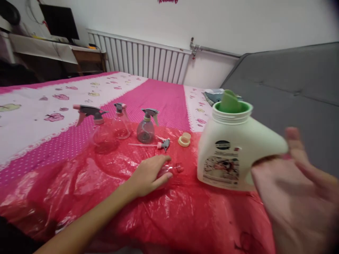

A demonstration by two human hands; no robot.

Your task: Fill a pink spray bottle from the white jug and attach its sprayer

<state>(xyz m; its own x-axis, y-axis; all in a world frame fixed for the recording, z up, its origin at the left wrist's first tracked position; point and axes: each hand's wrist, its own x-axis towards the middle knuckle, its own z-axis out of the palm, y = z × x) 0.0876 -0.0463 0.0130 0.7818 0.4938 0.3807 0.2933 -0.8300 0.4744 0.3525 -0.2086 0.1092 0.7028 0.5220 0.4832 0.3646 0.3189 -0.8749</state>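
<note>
My left hand [148,175] is wrapped round a small clear spray bottle [178,168] without its top, lying on its side on the red plastic sheet [116,197]. Its bare neck points right, and the fingers hide most of its body. To the right stands a large white detergent jug [225,148], upright and uncapped, with a green pouring spout [231,102] in its mouth. Beside the jug's handle, my right hand [302,197] is open with fingers stretched, slightly blurred. A loose spray trigger [163,144] with its tube lies beyond my left hand, near a cream cap [184,139].
Three spray bottles with triggers stand at the back left: a pink one [102,135], another pink one [122,123] and a grey one [145,128]. The sheet covers part of a patterned bed [164,98]. A grey padded headboard [286,81] rises on the right.
</note>
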